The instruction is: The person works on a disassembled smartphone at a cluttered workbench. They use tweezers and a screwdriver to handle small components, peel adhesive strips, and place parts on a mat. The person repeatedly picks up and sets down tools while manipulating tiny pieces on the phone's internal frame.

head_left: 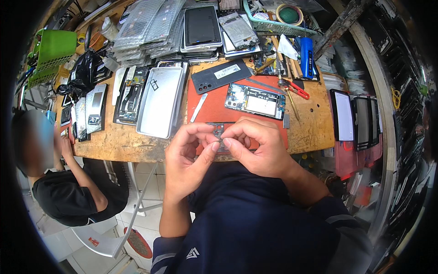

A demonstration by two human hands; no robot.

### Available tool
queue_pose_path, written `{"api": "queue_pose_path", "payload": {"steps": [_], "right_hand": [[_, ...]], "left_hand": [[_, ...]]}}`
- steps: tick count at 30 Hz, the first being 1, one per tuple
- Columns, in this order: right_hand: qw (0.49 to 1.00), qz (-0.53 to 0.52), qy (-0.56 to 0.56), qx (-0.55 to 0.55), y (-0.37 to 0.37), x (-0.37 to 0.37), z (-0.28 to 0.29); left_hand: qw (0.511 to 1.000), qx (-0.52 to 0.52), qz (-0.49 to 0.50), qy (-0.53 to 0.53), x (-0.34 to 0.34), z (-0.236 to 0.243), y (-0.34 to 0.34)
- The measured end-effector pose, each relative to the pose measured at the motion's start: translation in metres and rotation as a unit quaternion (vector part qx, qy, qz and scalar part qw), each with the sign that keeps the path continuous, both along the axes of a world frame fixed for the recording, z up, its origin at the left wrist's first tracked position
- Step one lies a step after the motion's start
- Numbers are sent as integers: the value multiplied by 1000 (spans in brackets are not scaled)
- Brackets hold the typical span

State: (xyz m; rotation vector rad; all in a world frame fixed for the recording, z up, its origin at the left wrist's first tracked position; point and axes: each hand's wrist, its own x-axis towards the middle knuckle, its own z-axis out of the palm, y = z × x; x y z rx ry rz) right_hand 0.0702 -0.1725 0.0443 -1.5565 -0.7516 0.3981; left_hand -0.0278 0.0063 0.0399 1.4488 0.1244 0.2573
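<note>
The far phone (205,83) has a lettered white label (226,71); left hand (189,153) and right hand (259,145) together pinch a small part (220,139), long axis unclear.

My mat (216,104) is plain orange-red on a yellowish-brown wood surface (118,148) with dark blotchy stains. The phone part (219,128) by my fingers (199,129) is dark grey. Phone back cover (206,79)'s dark blue-grey with a white label (226,71). Red-handled pliers (297,91), lime-green basket (57,48), and my top (267,214)'s navy with grey sleeve stripes (165,260).
</note>
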Motion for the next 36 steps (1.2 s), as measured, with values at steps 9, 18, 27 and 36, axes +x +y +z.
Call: {"api": "queue_pose_path", "payload": {"steps": [9, 18, 27, 36], "right_hand": [[989, -21, 136, 57, -5, -6, -7], [997, -15, 56, 58, -6, -7, -4], [992, 7, 106, 69, -9, -8, -5], [989, -17, 124, 78, -6, -12, -8]], "left_hand": [[998, -51, 15, -18, -3, -4, -9], [996, -71, 33, -47, -7, -6, -12], [997, 14, 56, -60, -9, -7, -13], [995, 34, 74, -52, -11, -7, -18]]}}
